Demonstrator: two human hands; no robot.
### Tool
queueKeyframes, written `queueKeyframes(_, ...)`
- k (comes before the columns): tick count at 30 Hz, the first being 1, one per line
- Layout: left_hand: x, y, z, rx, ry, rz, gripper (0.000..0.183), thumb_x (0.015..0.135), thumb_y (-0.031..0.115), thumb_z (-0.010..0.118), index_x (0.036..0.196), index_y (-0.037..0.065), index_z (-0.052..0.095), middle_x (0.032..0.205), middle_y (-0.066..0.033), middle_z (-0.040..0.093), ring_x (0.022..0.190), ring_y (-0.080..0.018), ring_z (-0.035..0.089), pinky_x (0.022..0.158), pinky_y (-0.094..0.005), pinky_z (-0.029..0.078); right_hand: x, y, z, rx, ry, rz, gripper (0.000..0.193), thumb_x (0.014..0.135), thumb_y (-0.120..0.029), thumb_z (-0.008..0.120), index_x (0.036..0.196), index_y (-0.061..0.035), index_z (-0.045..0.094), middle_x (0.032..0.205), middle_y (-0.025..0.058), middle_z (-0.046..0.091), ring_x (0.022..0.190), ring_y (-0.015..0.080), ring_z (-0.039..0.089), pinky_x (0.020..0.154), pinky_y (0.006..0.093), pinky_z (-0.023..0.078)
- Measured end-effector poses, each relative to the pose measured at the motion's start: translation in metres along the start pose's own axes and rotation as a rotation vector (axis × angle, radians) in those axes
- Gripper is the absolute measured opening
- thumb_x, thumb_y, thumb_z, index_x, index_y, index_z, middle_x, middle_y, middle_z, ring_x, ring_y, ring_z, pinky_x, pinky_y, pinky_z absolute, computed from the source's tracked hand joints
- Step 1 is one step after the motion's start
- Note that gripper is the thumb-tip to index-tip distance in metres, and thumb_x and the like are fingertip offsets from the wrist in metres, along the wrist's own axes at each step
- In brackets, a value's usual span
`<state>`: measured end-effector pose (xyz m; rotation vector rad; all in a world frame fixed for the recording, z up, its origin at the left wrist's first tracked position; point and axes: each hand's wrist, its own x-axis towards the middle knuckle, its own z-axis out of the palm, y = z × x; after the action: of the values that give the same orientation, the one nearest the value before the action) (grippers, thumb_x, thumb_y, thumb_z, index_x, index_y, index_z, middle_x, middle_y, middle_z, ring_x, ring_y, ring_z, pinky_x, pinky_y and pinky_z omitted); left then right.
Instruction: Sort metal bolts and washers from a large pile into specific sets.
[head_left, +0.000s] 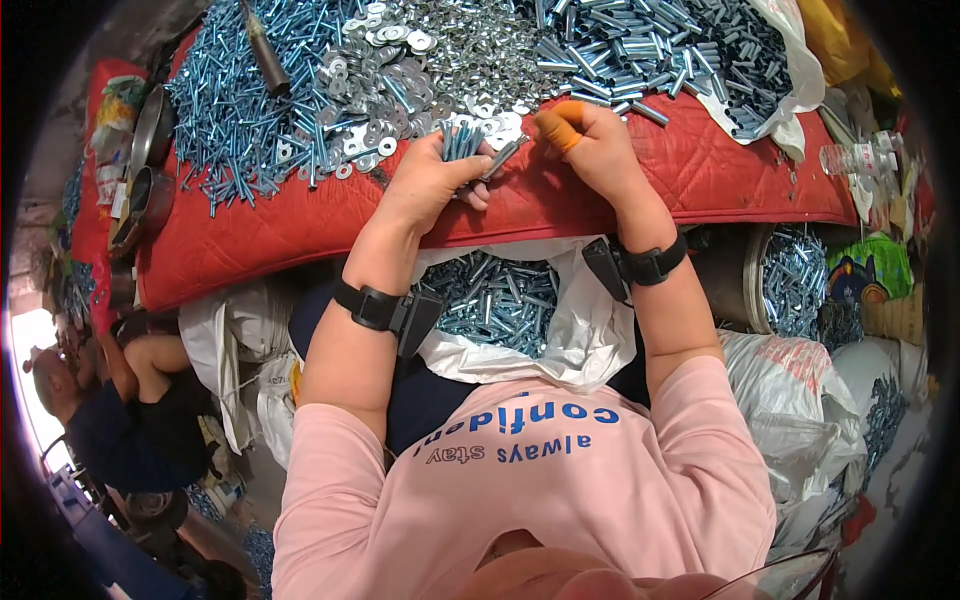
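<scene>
My left hand [430,180] is closed round a bunch of bluish metal bolts [460,142], which stand up out of its grip over the near edge of the red quilted cover [690,180]. Between its thumb and fingers a short grey metal piece [505,157] points toward my right hand. My right hand [590,145], with orange covers on its fingertips, is curled in a pinch a little to the right, apart from the left. Whatever it pinches, if anything, is hidden. Just beyond both hands lie loose flat washers [375,125] and short metal tubes [620,60].
A large heap of bolts [230,110] covers the far left, with small metal pieces [480,50] in the middle. An open white sack of metal parts [500,300] sits in my lap. At right are a tipped bucket [755,280] and clear bottle [855,158]; at left, another person [120,410].
</scene>
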<state>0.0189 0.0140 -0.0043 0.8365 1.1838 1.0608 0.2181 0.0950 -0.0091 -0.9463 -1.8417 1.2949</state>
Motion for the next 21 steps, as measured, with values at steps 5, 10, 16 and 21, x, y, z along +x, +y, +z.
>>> queueKeyframes(5,0.0,0.001,0.001,-0.003,0.01,0.017,0.015,0.08,0.003,0.063,0.092,-0.002,0.056,0.074,-0.0094,0.061,0.054,-0.0148,0.061,0.047,-0.025,0.054,-0.002,0.002,0.0,-0.112,-0.084,0.082,0.019,0.081,-0.014,0.069,0.096,-0.0028,0.066,0.082,0.0054,0.066,0.068,0.0116,0.06,0.062,0.0251,0.048)
queueKeyframes(10,0.002,0.0,0.002,-0.022,0.012,0.026,0.015,0.08,0.003,0.064,0.091,-0.001,0.055,0.073,-0.0086,0.06,0.054,-0.0154,0.061,0.047,-0.026,0.054,-0.007,0.0,0.004,-0.08,0.036,-0.162,0.019,0.078,-0.015,0.072,0.092,-0.0026,0.068,0.077,0.0067,0.066,0.068,0.0118,0.06,0.06,0.0262,0.048)
queueKeyframes(16,-0.001,-0.001,0.0,-0.021,0.026,0.024,0.015,0.08,0.003,0.064,0.092,0.0,0.055,0.072,-0.0083,0.06,0.053,-0.014,0.06,0.044,-0.025,0.051,-0.008,0.001,0.011,0.048,0.07,-0.062,0.019,0.079,-0.016,0.071,0.092,-0.0022,0.067,0.08,0.0071,0.066,0.069,0.0115,0.06,0.061,0.0255,0.048)
queueKeyframes(21,-0.011,0.015,-0.004,0.238,-0.179,-0.124,0.016,0.082,0.009,0.064,0.092,0.001,0.055,0.075,-0.0077,0.062,0.052,-0.0117,0.057,0.041,-0.0222,0.045,-0.005,0.009,0.003,-0.042,-0.156,0.184,0.021,0.083,-0.022,0.067,0.09,-0.002,0.067,0.081,0.0055,0.066,0.069,0.0092,0.06,0.059,0.0247,0.047)
